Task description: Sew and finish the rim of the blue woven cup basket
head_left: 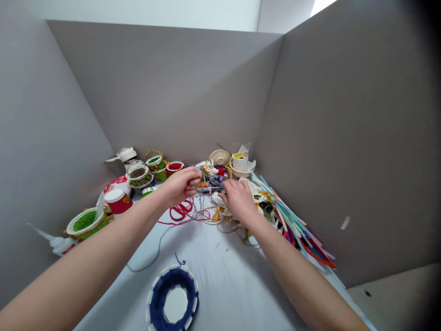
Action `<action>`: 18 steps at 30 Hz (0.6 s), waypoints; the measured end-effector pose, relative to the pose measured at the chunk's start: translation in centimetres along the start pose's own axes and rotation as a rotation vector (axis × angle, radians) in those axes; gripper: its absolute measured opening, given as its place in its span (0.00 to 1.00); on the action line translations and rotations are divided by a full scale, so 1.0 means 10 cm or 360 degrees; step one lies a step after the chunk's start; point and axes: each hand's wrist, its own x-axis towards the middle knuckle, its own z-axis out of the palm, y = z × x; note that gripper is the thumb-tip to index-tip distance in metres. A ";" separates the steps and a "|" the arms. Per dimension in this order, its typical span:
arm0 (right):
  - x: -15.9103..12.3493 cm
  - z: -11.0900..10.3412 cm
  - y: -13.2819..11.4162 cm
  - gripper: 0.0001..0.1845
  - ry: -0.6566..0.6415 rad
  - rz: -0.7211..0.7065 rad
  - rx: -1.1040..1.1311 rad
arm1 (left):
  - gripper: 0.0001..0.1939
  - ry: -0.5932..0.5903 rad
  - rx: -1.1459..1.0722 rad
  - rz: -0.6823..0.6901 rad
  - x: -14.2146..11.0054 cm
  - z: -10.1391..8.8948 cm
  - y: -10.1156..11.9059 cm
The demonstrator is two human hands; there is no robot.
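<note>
Bare forearms (86,257) reach over a pale grey work surface (220,280), past a navy-and-white woven ring (161,294). Left hand (179,186) closed, pinching; right hand (239,200) curled tight on a beaded, cord-wrapped craft bundle (211,179), held between them toward the far side. Careful: one sharp tug could snag that loose grey cord (151,262) in the red yarn (181,210)!

Corner booth, grey panels on three sides

Matte grey partition panels (155,87) meet at angled corners above a pale bluish-white work surface (234,285). A whiter room wall (138,14) rises behind; bright daylight shows top right (322,3). A beige floor (389,299) shows lower right, with one dark speck (367,293).
</note>
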 end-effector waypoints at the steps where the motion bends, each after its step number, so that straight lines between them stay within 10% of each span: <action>1: -0.01 0.15 0.06 0.09 -0.0062 0.0017 -0.0025 | 0.12 0.0000 -0.0051 0.0039 -0.11 -0.03 0.09; 9: -0.22 0.43 0.89 0.11 0.0069 0.0093 -0.0099 | 0.06 0.0323 -0.0454 0.0950 -1.26 -0.51 0.76; 13: -0.23 0.35 0.93 0.12 0.0065 0.0098 0.0091 | 0.05 0.0395 -0.0571 0.0962 -1.39 -0.71 0.66; 18: -0.39 0.29 0.91 0.41 0.0080 0.0103 0.0339 | 0.10 0.0574 -0.0492 0.0743 -1.33 -0.91 0.44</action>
